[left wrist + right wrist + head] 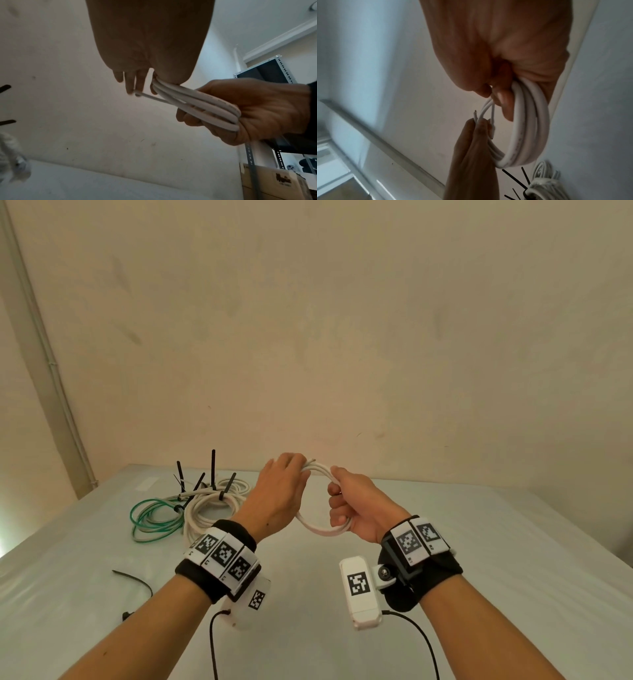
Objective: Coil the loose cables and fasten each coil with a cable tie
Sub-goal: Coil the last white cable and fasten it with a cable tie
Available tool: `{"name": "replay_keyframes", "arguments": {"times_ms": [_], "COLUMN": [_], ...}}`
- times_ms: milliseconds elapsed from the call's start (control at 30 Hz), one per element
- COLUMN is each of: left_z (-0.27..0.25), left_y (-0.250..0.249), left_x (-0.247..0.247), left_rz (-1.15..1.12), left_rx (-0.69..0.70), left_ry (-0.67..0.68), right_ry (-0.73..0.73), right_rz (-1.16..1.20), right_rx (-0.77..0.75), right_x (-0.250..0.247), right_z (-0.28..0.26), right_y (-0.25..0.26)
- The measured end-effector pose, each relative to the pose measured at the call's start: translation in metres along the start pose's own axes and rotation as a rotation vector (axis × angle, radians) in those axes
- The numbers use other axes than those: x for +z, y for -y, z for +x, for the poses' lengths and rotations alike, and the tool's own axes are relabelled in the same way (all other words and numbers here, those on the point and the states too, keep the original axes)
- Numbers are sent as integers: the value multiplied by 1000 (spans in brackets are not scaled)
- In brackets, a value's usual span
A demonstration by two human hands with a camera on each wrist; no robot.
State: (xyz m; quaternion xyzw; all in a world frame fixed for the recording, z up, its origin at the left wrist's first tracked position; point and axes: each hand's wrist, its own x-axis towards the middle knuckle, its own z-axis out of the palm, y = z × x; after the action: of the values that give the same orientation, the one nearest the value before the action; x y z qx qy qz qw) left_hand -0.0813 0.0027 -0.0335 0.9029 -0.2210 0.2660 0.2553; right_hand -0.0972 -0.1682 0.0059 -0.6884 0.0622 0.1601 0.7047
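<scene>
A white cable coil (320, 529) of several loops is held in the air over the table (479, 542) between both hands. My right hand (346, 505) grips one side of the coil (205, 108) in its fist, fingers curled round the loops (530, 121). My left hand (291, 474) pinches the far side of the coil near the loose cable end (475, 115), whose bare tip sticks out past the fingers (130, 83). A loose black cable tie (133, 578) lies on the table at the near left.
At the back left lie a tied white coil (212, 508) and a green coil (154, 518), with black tie tails (213, 470) standing up. A beige wall (342, 337) rises behind the table. Shelving and a cardboard box (274, 182) show at the right of the left wrist view.
</scene>
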Motion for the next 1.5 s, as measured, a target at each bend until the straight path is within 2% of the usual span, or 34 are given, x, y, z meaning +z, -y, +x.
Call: {"name": "replay_keyframes", "arguments": {"times_ms": [67,167,333,433,600,700,833,1033,1133,1233,1400,1500], "left_z": [-1,-3,3,-1,-12,-13,-12,-14,-15,-9,-1,-5], "left_y": [0,0,0,-3,-7,-9,-10,-19,-28,-33,-25,-25], "left_x": [0,0,-4,-7,-5,-8,-5,-3,-8,-15,-26,-25], "left_rz": [-170,-228,-427,-354,-219,-213,-203,-218,-357,-575,-1196,-1311], "left_rx": [-18,-32,-161,-156,-81,-77,-142,-235,-352,-537,-934,-1002], "left_ry": [23,-6,70,120,196,156,151,131,123,192,254,243], "right_ry": [34,47,8,-51,-92,-97,-192,-320,-339,-334,-196,-235], "right_rz": [24,17,-134,-369,-569,-524,-462,-260,-196,-165,-145,-240], "right_rx": [2,-25,-179,-304,-475,-592,-712,-702,-682,-650,-573,-586], "right_x": [-2,-3,1,6,10,9,15,25,30,32,25,26], "right_z": [0,0,2,1,7,10,15,21,23,22,19,20], "right_y": [-1,-3,-12,-13,-14,-18,-25,-33,-34,-35,-28,-26]}}
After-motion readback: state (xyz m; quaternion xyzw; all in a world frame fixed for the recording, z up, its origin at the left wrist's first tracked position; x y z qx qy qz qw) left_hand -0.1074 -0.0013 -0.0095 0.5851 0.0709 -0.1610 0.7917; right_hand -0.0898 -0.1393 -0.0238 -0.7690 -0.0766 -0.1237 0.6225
